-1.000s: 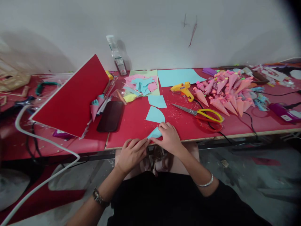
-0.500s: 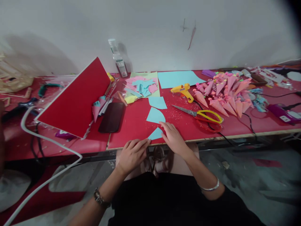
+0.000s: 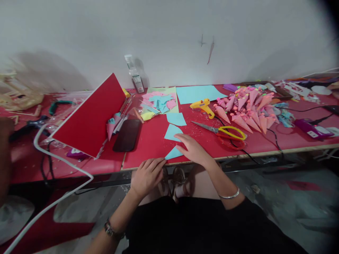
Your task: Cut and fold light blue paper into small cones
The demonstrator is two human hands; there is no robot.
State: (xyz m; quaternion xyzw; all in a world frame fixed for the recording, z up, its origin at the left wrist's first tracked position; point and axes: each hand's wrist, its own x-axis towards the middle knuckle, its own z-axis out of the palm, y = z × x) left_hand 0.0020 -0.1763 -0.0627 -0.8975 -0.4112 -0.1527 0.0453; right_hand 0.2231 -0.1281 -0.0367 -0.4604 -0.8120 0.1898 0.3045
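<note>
A light-blue fan-shaped paper piece point(image 3: 174, 152) lies at the front edge of the red tabletop. My left hand point(image 3: 147, 175) is at its left corner, fingers together and closed on that tip. Stretched out above the right part of the same piece is my right hand point(image 3: 192, 148), its fingers apart and its index finger reaching over the edge of a second blue paper piece point(image 3: 171, 132). Behind that lies a third blue paper piece point(image 3: 176, 119). Yellow-and-red-handled scissors point(image 3: 217, 129) rest to the right, near a yellow glue gun point(image 3: 203, 107).
A pile of pink paper cones point(image 3: 250, 107) lies at the right. Blue paper sheet point(image 3: 198, 94) and paper scraps point(image 3: 160, 101) are at the back. A phone point(image 3: 127, 135), a tilted red board point(image 3: 88, 116), a bottle point(image 3: 135, 76) and a white cable point(image 3: 66, 160) are at the left.
My right hand has shifted slightly left over the paper pieces. My left hand stays by the near piece's left corner. The whole view has tilted slightly.
</note>
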